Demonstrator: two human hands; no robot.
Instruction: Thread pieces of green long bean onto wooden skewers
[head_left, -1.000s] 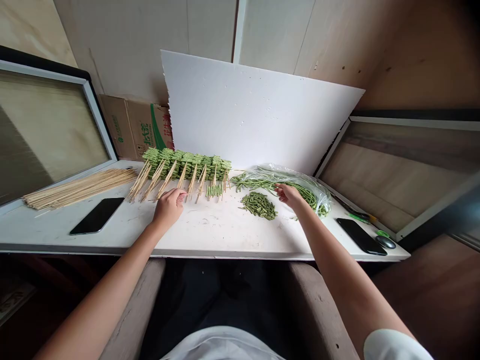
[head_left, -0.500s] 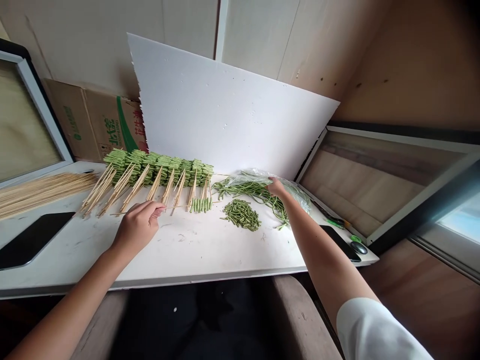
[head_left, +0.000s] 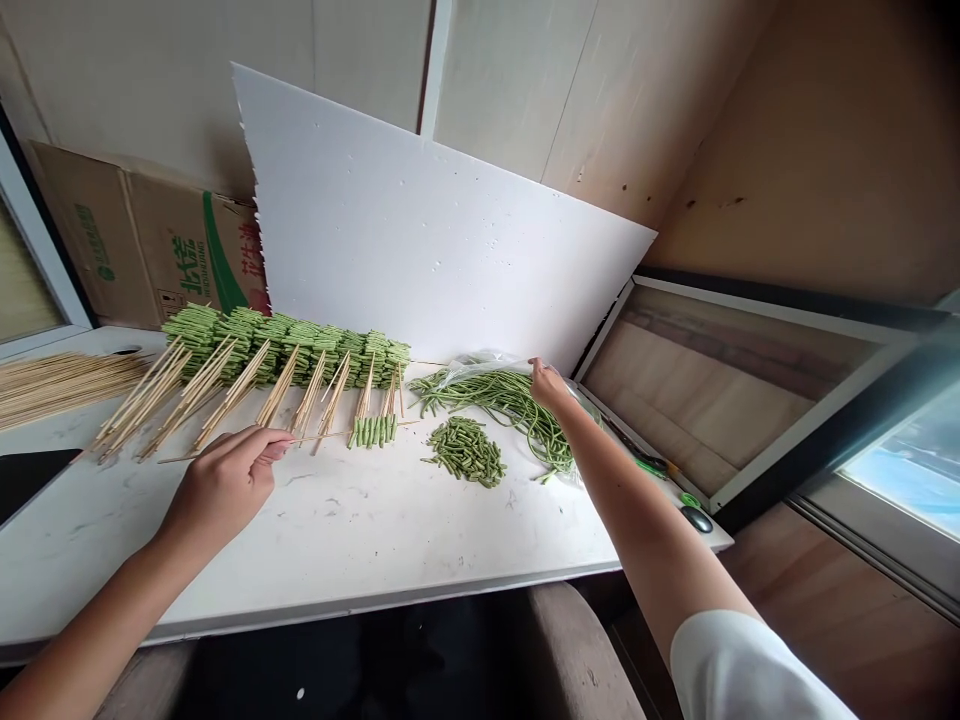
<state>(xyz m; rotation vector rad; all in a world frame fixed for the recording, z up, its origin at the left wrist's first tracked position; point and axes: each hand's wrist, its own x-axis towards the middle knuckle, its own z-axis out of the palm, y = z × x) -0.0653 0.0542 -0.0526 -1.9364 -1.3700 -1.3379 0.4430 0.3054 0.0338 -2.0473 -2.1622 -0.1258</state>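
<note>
Threading cut green beans looks like our step: our left hand (head_left: pixel 221 490) pinches a thin bamboo skewer (head_left: pixel 322 437) at mid-table, with a short run of bean pieces (head_left: pixel 373 431) on its far end. Our right hand (head_left: pixel 549 388) rests on the slender long beans (head_left: pixel 499 395) by the crinkled plastic bag (head_left: pixel 480 362), its grip unclear. Beside the knobbly chopped pile (head_left: pixel 465 452), we judge this skewer calls for more pieces.

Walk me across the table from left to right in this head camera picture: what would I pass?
Loose bamboo skewers → skewered rows of green beans → a pile of cut green beans → the right hand → a dark oval object
</note>
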